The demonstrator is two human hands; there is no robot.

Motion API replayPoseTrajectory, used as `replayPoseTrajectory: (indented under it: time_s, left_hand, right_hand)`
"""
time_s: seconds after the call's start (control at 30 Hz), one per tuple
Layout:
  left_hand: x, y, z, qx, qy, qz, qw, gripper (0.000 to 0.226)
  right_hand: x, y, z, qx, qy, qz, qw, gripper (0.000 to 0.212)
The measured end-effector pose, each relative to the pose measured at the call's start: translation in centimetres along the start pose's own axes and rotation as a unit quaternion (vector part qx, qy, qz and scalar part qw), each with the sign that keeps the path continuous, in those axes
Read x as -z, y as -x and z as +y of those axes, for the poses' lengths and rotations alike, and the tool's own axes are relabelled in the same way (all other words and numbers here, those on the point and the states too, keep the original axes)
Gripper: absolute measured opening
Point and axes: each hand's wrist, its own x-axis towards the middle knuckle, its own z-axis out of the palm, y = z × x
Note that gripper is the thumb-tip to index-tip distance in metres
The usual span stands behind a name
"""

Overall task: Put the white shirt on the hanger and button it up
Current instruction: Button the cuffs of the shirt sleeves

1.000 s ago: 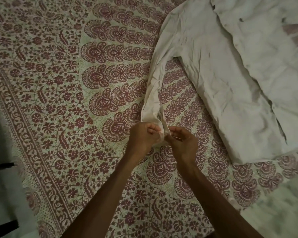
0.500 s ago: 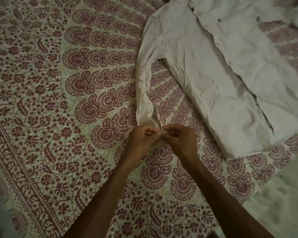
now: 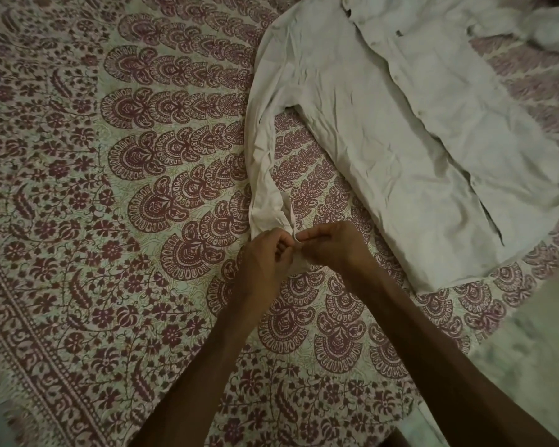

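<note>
A crumpled white cotton shirt (image 3: 384, 124) lies spread front-up on a cream bedsheet printed with maroon paisley and flower patterns (image 3: 110, 188), its body well beyond the fingers and off to their right. One long sleeve (image 3: 265, 175) runs down from the shoulder straight to the fingers, and its cuff (image 3: 296, 253) sits between both hands, lifted a little off the sheet. The left hand (image 3: 267, 253) is curled, its fingers (image 3: 284, 245) pinched narrow on the left edge of the cuff. The right hand (image 3: 333, 245) faces it, its fingers (image 3: 304, 237) pinched narrow on the opposite edge, so the fingertips of both hands nearly touch over the cuff opening. Whether a button sits between them cannot be told, as the fingers hide that spot. The shirt's front placket (image 3: 410, 91), beyond the fingers and to their right, shows a row of small buttons and gapes open near the hem. The shirt's other sleeve (image 3: 530, 24) lies bunched far beyond the fingers at the upper right. A pale mottled floor (image 3: 530, 350) shows near the right forearm, past the sheet's edge.
</note>
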Motion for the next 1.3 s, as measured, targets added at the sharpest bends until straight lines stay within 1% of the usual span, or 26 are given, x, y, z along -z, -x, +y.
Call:
replayPoseTrajectory:
  time_s: [0.07,0.13,0.27,0.37,0.43,0.47,0.53,0.6,0.67,0.73,0.87,0.93,1.07,1.2,1.23,1.3]
  left_hand:
    - [0.5,-0.3,-0.1,0.025,0.019,-0.005,0.999,0.007]
    - [0.8,-0.3,-0.4,0.065,0.061,-0.018,0.996,0.007]
    - [0.9,-0.1,-0.9,0.143,0.159,-0.034,0.976,0.011]
    - [1.1,-0.2,-1.4,0.176,0.16,-0.047,0.97,0.009]
    - [1.4,-0.2,-1.3,0.195,0.177,-0.064,0.963,0.015]
    - [1.6,-0.2,-1.2,0.203,0.181,-0.071,0.96,0.018]
    - [1.9,-0.1,-0.7,0.214,0.194,-0.073,0.955,0.014]
    - [2.2,-0.1,-0.3,0.216,0.203,-0.062,0.953,0.009]
    - [2.4,-0.4,-0.2,0.201,0.155,-0.052,0.966,0.008]
    - [2.5,-0.7,-0.3,0.188,0.101,-0.05,0.976,0.01]
    - [2.2,-0.7,-0.5,0.177,0.081,-0.054,0.979,0.013]
    - [2.1,-0.6,-0.5,0.164,0.071,-0.046,0.983,0.021]
    - [2.0,-0.6,-0.7,0.141,0.097,-0.034,0.985,0.038]
    - [2.0,-0.7,-0.9,0.153,0.111,-0.039,0.981,0.042]
    - [2.1,-0.8,-1.1,0.171,0.142,-0.044,0.974,0.042]
    - [2.2,-0.9,-1.5,0.22,0.229,-0.059,0.946,0.042]
  right_hand:
    - [0.3,0.3,0.2,-0.009,-0.079,-0.04,0.996,0.011]
    - [0.4,0.7,0.3,-0.005,-0.103,-0.052,0.993,0.014]
    - [0.1,1.1,0.4,0.012,-0.083,-0.011,0.996,0.017]
    - [-0.6,1.3,0.7,0.018,-0.093,0.019,0.995,0.022]
    - [-1.2,1.4,1.2,0.023,-0.088,0.043,0.995,0.023]
    - [-1.4,1.5,1.5,0.027,-0.085,0.049,0.995,0.024]
    - [-1.7,1.8,1.7,0.039,-0.075,0.05,0.995,0.027]
    - [-1.9,2.1,2.0,0.051,-0.067,0.05,0.995,0.028]
    - [-2.0,2.4,2.2,0.058,-0.067,0.052,0.995,0.025]
    - [-2.0,2.5,2.4,0.068,-0.071,0.055,0.994,0.023]
    - [-2.2,2.9,2.5,0.103,-0.028,0.079,0.991,0.026]
    - [-2.6,3.0,2.4,0.124,-0.001,0.097,0.987,0.027]
    - [-3.0,2.7,2.8,0.164,0.045,0.128,0.977,0.025]
    - [-2.9,2.6,3.2,0.203,0.058,0.124,0.97,0.027]
    - [-2.9,2.6,3.2,0.214,0.057,0.121,0.968,0.028]
    - [-2.7,2.7,3.2,0.232,0.046,0.119,0.964,0.028]
